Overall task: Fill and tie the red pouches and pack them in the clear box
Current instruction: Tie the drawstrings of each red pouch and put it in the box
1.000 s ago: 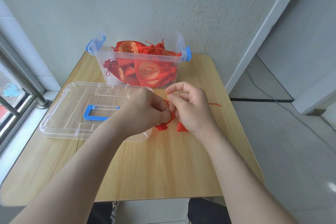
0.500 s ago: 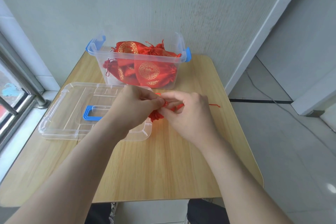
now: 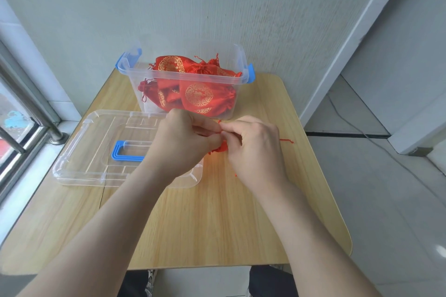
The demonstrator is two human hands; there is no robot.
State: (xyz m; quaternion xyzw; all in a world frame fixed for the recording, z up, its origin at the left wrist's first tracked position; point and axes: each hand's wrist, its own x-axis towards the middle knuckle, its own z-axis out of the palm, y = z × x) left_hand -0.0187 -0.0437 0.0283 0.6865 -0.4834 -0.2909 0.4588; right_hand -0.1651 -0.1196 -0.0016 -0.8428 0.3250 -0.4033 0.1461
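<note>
Left hand grips the red pouch at its neck, right hand pinches its cord; should that thin cord slip, I reckon the knot ends up slack

Clear box open on top; lid covers table left; wall behind box.

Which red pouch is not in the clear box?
The pouch that the left hand and right hand grip together, in front of the clear box. The other pouches all lie inside it.
</note>
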